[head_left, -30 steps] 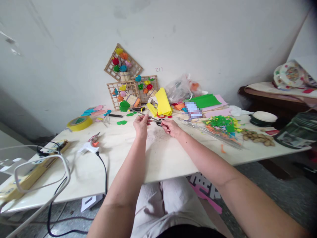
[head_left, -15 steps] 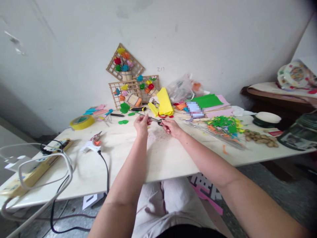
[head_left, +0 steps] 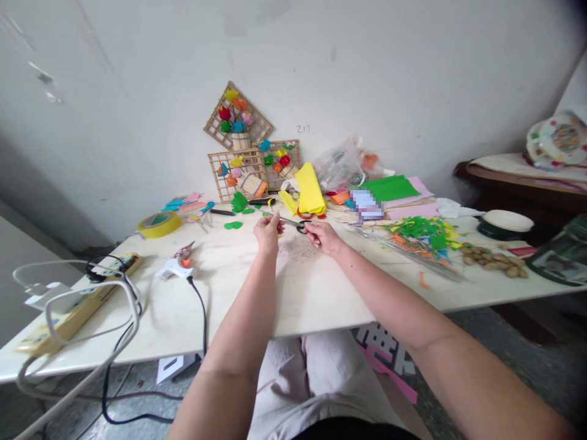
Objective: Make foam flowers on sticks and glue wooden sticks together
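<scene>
- White, smooth-topped table (head_left: pixel 238 305), hard and flat beneath the folded bright yellow sheet (head_left: pixel 310 189).
- Brown square stick lattice (head_left: pixel 259 122), up and left of the yellow sheet: open, straight-barred, probably light and brittle.
- The yellow sheet itself looks thin, soft and easily creased.
- Bundle of thin silvery wires (head_left: pixel 413 260), right and nearer than the sheet: slim, smooth, likely springy.
- Left hand (head_left: pixel 269 232), nearer than the sheet and left of it: fingers curled at the blades; I cannot tell whether the tips pinch steel or something small.
- Right hand (head_left: pixel 323 237), nearer than the sheet: fingers clamped around the scissors' handles.
- Black-handled metal scissors (head_left: pixel 304 227), just nearer than the sheet, between the hands: likely light, stiff and slick along the steel; best held by the loops.
</scene>
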`<state>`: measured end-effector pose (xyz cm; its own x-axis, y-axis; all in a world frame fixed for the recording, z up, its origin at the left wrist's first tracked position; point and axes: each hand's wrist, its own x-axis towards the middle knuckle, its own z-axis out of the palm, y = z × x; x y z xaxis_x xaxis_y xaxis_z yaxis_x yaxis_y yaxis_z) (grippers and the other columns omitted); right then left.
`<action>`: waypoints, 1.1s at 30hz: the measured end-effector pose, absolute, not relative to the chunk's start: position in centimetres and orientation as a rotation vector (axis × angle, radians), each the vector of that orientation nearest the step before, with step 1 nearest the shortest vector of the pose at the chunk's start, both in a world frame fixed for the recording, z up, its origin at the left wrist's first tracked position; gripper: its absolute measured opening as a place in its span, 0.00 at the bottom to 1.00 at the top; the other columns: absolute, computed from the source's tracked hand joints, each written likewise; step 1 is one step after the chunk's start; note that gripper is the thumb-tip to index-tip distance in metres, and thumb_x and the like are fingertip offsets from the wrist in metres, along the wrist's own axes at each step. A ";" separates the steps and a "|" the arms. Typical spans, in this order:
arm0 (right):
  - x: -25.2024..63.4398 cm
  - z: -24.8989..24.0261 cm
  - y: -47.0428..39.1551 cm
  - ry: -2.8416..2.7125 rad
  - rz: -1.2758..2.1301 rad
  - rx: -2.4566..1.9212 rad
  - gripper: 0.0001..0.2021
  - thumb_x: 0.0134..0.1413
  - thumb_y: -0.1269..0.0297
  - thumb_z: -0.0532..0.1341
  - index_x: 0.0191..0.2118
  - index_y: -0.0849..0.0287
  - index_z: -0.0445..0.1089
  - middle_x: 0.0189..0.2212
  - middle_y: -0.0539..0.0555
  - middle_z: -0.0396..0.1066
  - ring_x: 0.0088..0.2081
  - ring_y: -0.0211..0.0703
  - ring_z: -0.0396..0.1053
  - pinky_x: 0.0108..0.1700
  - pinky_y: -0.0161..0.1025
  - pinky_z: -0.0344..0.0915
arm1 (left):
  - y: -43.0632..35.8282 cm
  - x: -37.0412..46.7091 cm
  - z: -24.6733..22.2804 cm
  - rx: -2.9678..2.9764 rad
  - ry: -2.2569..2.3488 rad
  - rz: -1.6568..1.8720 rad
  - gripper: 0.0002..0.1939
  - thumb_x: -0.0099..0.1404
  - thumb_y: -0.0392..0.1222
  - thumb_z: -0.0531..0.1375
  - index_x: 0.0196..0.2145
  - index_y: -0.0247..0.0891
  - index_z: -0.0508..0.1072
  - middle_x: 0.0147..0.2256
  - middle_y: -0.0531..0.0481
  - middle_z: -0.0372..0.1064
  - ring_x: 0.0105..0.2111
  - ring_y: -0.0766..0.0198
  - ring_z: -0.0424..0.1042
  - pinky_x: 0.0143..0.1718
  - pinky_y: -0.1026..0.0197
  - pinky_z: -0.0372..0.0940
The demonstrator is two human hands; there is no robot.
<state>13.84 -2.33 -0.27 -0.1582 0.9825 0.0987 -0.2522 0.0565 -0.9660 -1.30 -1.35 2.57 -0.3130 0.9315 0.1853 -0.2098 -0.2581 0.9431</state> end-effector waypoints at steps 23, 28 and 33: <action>13.9 0.3 -2.6 -1.126 1.384 -0.885 0.12 0.41 0.57 0.63 0.23 0.61 0.64 0.09 0.42 0.54 0.11 0.26 0.44 0.13 0.28 0.40 | -1.3 -1.1 2.6 1.170 1.096 1.696 0.19 0.53 0.56 0.60 0.22 0.35 0.67 0.19 0.51 0.69 0.14 0.73 0.61 0.17 0.69 0.56; 13.8 0.4 -2.8 -1.135 1.378 -0.898 0.13 0.40 0.56 0.64 0.23 0.62 0.64 0.10 0.43 0.55 0.11 0.26 0.44 0.13 0.28 0.40 | -1.1 -1.4 2.3 1.090 1.105 1.743 0.17 0.51 0.53 0.61 0.23 0.33 0.68 0.20 0.50 0.70 0.15 0.73 0.63 0.18 0.69 0.58; 13.7 0.1 -2.7 -1.149 1.332 -0.964 0.17 0.46 0.50 0.60 0.28 0.63 0.67 0.11 0.43 0.57 0.11 0.27 0.46 0.13 0.28 0.41 | -0.9 -1.5 2.5 1.108 1.091 1.763 0.17 0.52 0.52 0.61 0.24 0.33 0.68 0.22 0.49 0.70 0.18 0.69 0.69 0.20 0.68 0.61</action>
<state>13.74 -2.65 0.14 -0.0929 0.9935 0.0661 -0.2108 0.0453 -0.9765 -1.52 -0.93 2.48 -0.3250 0.9058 0.2717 -0.1608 -0.3360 0.9280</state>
